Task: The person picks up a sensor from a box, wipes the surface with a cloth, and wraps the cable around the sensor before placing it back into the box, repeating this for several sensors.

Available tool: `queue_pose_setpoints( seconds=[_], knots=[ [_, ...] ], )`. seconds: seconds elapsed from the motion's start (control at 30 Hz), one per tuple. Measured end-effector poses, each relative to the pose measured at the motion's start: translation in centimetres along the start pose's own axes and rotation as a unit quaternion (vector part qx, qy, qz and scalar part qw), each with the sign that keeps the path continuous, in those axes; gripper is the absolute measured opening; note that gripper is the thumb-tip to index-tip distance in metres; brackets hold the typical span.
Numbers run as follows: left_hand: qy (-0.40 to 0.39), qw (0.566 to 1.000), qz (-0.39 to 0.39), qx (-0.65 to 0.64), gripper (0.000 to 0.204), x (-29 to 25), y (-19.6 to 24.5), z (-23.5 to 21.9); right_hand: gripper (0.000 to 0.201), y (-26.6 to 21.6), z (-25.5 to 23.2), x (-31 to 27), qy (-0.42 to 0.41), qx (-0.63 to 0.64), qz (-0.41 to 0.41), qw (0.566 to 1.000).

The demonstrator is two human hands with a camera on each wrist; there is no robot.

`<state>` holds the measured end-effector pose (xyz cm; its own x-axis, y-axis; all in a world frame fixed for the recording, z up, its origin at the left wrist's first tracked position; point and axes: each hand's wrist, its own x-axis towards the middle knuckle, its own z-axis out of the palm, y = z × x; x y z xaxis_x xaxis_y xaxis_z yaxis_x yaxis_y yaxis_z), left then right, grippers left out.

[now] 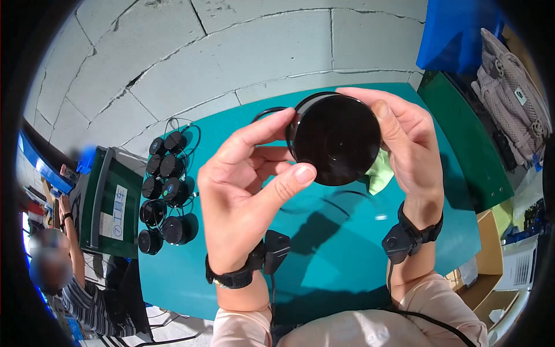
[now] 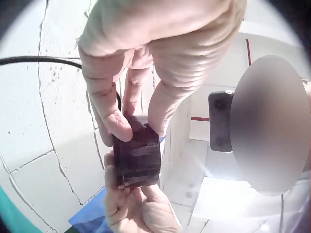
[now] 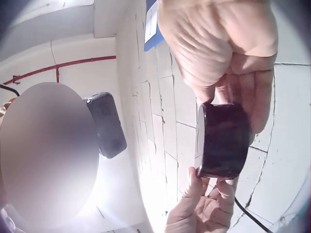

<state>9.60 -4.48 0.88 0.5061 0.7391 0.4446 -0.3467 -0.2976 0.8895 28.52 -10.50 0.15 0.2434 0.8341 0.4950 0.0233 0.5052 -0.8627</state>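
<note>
A glossy black, puck-shaped round device [image 1: 335, 141] is held up over the table, its flat face turned toward the head camera. My left hand [image 1: 234, 182] pinches its left rim between thumb and fingers. On the opposite side, my right hand [image 1: 411, 147] grips the rim, thumb at the front edge and fingers behind. From the left wrist, the device [image 2: 138, 158] appears side-on between both hands. The right wrist view shows its dark side wall [image 3: 224, 141] and a black cable [image 3: 252, 216] beyond the fingers.
Several similar black round devices [image 1: 173, 166] with cables stand in two rows at the table's left. A light green cloth [image 1: 379, 173] lies behind the held device on the teal table [image 1: 341, 254]. A block wall [image 1: 277, 52] backs it. Another person [image 1: 87, 295] is at far left.
</note>
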Motion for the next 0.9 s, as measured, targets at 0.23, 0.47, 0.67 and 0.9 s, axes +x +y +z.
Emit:
queue_pose_setpoints(
  seconds=[0.23,0.47,0.67,0.9],
  knots=[
    [-0.011,0.999,0.045,-0.003,0.05,-0.1,0.5,-2.0,0.033,-0.2,2.0,-0.3,-0.007,-0.028,-0.025,0.999],
    [-0.014,1.0,0.02,0.016,0.043,-0.1,0.0,-2.1,0.036,-0.8,3.2,-1.1,-0.003,-0.144,-0.002,0.99],
    [-0.012,0.998,0.046,0.04,0.044,-0.2,0.0,-1.6,0.044,-0.2,3.0,-1.2,-0.001,-0.245,-0.035,0.969],
    [-0.022,0.996,0.07,0.042,0.046,0.1,-0.4,-1.7,0.042,-0.7,2.5,-1.1,0.009,-0.206,-0.047,0.977]
  ],
)
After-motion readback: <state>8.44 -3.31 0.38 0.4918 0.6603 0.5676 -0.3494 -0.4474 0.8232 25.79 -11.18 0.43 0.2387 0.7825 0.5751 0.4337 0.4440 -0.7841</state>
